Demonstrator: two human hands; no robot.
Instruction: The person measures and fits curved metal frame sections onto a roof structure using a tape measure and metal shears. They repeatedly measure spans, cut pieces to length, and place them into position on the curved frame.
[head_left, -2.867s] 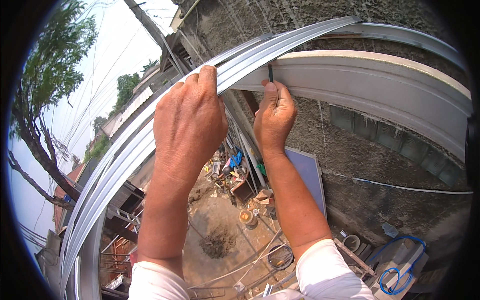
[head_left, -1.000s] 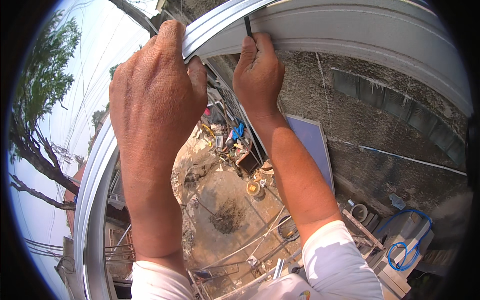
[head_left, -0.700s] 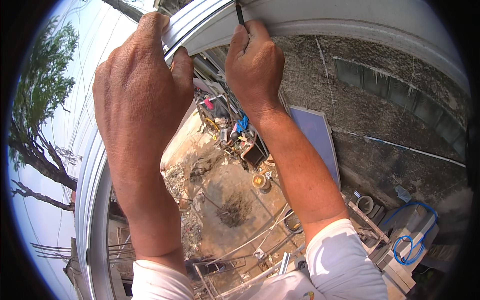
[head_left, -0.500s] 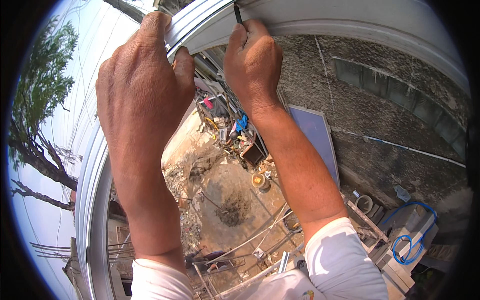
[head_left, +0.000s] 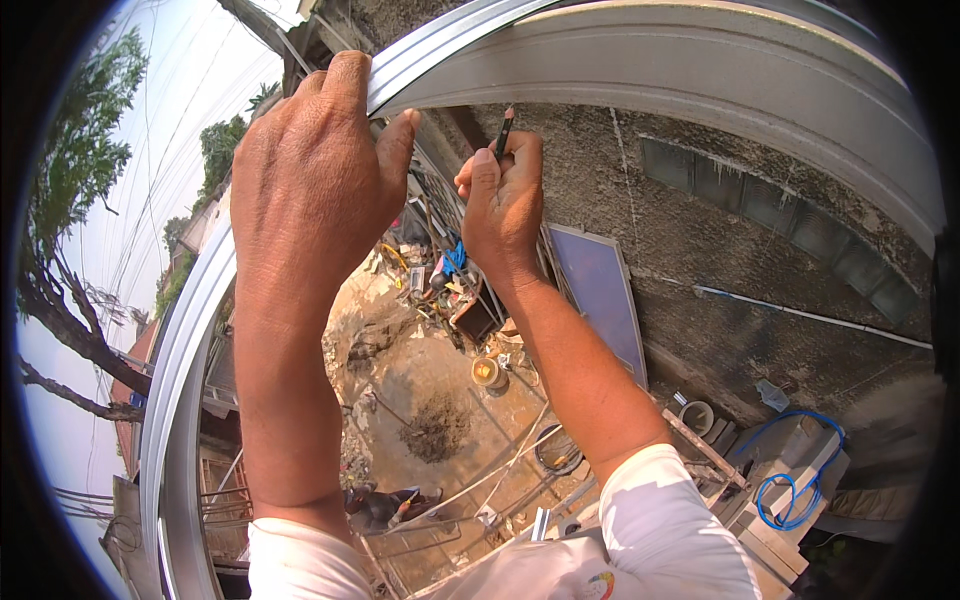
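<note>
gripping the grey metal channel (head_left: 640, 60) from below with the left hand (head_left: 310, 190), fingers hooked over its near edge. running up from the lower left, then arching rightward overhead (long axis bent by the lens). pinching a dark pencil (head_left: 504, 132) upright in the closed right hand (head_left: 500, 205), tip just under the channel's lower lip, apart from it. left hand already on the channel, right just beside and below.

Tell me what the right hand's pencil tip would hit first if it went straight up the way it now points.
Most likely the grey metal channel. The right hand holds the pencil tip-up, just below the channel's lower edge, with only a small gap showing. Depth is hard to judge, so it could pass slightly in front.
</note>
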